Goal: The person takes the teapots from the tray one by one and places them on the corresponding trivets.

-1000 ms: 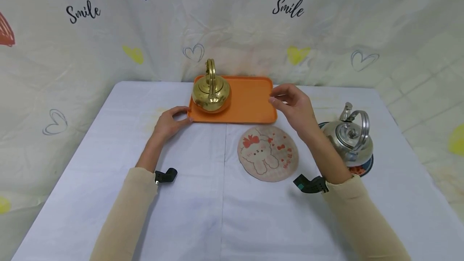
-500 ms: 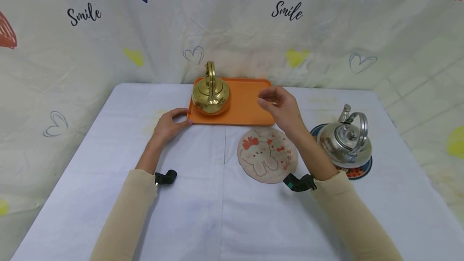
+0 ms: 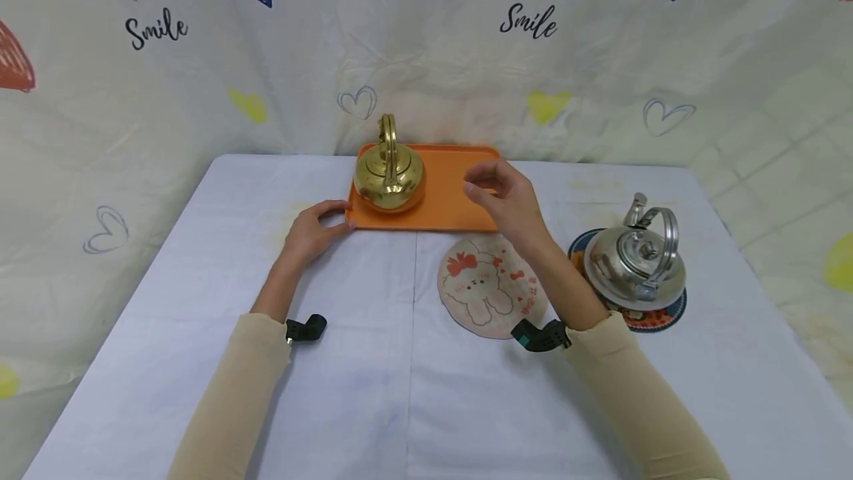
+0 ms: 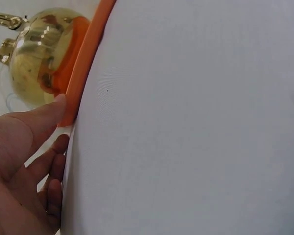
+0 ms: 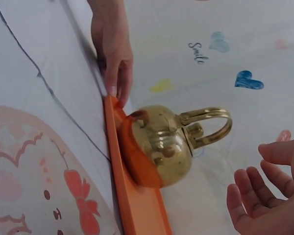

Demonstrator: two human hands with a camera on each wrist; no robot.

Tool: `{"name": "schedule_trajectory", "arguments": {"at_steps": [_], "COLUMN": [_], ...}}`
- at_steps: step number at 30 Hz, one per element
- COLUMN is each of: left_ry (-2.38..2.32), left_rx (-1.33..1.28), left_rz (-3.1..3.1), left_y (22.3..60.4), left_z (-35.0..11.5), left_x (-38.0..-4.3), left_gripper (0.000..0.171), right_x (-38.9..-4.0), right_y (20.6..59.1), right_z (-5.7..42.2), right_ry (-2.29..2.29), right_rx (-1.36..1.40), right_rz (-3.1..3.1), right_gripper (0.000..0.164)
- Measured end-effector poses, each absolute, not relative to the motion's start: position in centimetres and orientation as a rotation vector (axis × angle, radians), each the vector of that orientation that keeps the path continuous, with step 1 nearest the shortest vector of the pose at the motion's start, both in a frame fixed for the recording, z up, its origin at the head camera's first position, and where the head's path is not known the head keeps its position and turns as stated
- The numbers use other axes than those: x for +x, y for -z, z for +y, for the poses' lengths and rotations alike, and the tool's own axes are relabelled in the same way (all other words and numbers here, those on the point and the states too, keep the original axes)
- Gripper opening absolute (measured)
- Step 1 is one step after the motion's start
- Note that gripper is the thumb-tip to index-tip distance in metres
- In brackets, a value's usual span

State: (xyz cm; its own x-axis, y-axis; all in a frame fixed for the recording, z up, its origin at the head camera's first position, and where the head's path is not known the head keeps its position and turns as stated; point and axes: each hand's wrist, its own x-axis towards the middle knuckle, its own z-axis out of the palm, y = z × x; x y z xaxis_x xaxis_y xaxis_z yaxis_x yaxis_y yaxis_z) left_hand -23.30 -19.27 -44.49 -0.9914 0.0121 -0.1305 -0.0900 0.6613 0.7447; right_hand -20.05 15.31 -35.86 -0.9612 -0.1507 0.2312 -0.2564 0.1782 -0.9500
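Observation:
My left hand (image 3: pixel 312 232) is at the left end of an orange tray (image 3: pixel 460 187), its thumb touching the tray's near corner. In the left wrist view that thumb lies straight against the orange rim (image 4: pixel 83 73), the other fingers low by the white cloth. A brass kettle (image 3: pixel 389 178) with an upright loop handle stands on the tray's left half. Above the right part of the tray is my right hand (image 3: pixel 509 202), fingers loosely bent and holding nothing. The right wrist view shows the kettle (image 5: pixel 161 144) apart from these right fingers (image 5: pixel 255 188).
A silver kettle (image 3: pixel 633 269) stands on a patterned round mat (image 3: pixel 656 321) at the right. In front of the tray lies a round pink mat (image 3: pixel 476 291) with a bunny drawing, partly under my right forearm. A printed sheet (image 3: pixel 440 43) hangs behind the white-covered table (image 3: pixel 333 391).
My right hand has moved left from the tray's right edge to over its right part. The left hand stays at the left corner; tray and both kettles stay in place.

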Motion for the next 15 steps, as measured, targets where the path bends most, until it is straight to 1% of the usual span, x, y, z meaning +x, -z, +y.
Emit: {"name": "schedule_trajectory", "arguments": {"at_steps": [9, 15], "left_ry": [-1.268, -1.262], "left_rx": [-0.012, -0.012], "left_rz": [2.776, 2.769], "left_y": [44.5, 44.7], "left_z": [-19.5, -19.6], "left_x": [-23.2, -23.1], "left_gripper": [0.045, 0.046], "right_x": [-20.2, -20.2], "right_y": [35.9, 36.3], "right_z": [14.4, 14.0], "right_ry": [-1.922, -1.957], "right_rx": [0.412, 0.431], "right_rz": [-2.348, -2.339], "right_gripper": [0.030, 0.030]}}
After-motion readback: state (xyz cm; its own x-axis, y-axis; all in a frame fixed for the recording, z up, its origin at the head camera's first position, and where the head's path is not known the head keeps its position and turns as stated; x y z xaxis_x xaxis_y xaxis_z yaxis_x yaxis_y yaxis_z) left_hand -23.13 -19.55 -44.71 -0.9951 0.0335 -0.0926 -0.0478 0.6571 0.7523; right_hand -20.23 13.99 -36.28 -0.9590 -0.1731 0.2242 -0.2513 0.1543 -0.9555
